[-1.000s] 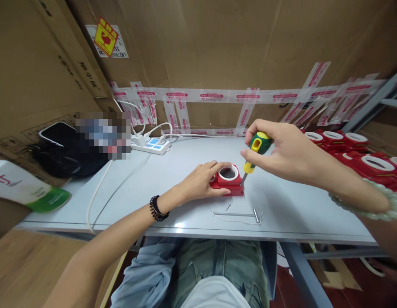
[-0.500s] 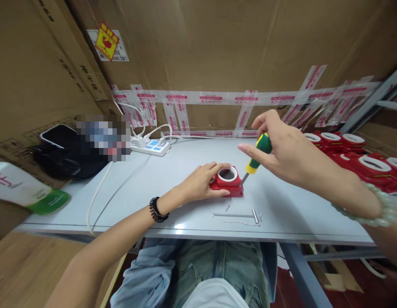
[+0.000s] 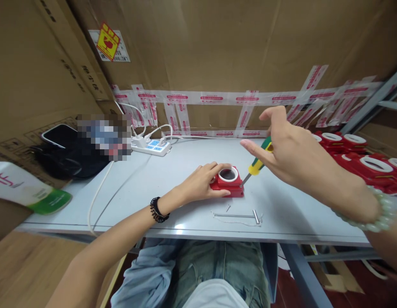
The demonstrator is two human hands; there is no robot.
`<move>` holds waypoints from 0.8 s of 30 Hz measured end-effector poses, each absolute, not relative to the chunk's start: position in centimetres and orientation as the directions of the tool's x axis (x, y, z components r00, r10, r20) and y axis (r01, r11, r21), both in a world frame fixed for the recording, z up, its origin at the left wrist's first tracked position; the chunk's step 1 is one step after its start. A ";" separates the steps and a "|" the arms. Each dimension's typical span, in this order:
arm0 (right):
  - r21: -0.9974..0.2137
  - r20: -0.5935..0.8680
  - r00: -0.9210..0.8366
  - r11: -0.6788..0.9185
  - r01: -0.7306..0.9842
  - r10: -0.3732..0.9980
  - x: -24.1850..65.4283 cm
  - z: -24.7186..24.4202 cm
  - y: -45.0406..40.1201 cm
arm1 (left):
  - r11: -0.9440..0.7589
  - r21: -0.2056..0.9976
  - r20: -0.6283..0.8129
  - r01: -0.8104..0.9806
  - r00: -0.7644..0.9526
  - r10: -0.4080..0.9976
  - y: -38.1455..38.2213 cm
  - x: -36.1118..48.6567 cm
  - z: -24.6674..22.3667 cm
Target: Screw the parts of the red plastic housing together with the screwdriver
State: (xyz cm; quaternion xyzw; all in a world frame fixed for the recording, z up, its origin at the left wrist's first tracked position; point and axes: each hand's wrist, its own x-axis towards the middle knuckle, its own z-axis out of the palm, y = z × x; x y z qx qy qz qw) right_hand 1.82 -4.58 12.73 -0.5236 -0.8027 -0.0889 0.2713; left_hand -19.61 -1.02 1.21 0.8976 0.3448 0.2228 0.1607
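A small red housing (image 3: 232,191) with a white ring (image 3: 228,174) on top lies on the pale table. My left hand (image 3: 203,182) grips its left side, fingers over the far edge and thumb along the front. In my right hand (image 3: 288,137) is a screwdriver (image 3: 258,163) with a green and yellow handle, tilted, its tip at the housing's right front corner. The thumb and index finger of that hand stretch out, while the palm covers the handle's top. Closer to the front edge lie a loose screw (image 3: 228,208) and a thin metal rod with a crosspiece (image 3: 236,215).
Several more red housings with white rings (image 3: 376,164) are stacked at the right. A white power strip (image 3: 151,146) with plugged cables sits at the back left. Farther left are a black bag (image 3: 57,160), a phone (image 3: 59,136) and a white-green carton (image 3: 28,188). Cardboard (image 3: 198,47) walls the back.
My right hand has turned around the screwdriver handle, its fingers opening a little wider and covering more of the handle. The left hand and the red housing stay in place.
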 end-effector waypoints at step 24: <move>-0.193 0.452 -0.357 0.480 0.856 0.817 2.4 13.0 -4.7 | -0.702 0.441 0.287 0.559 0.653 0.701 -1.0 -19.6 1.1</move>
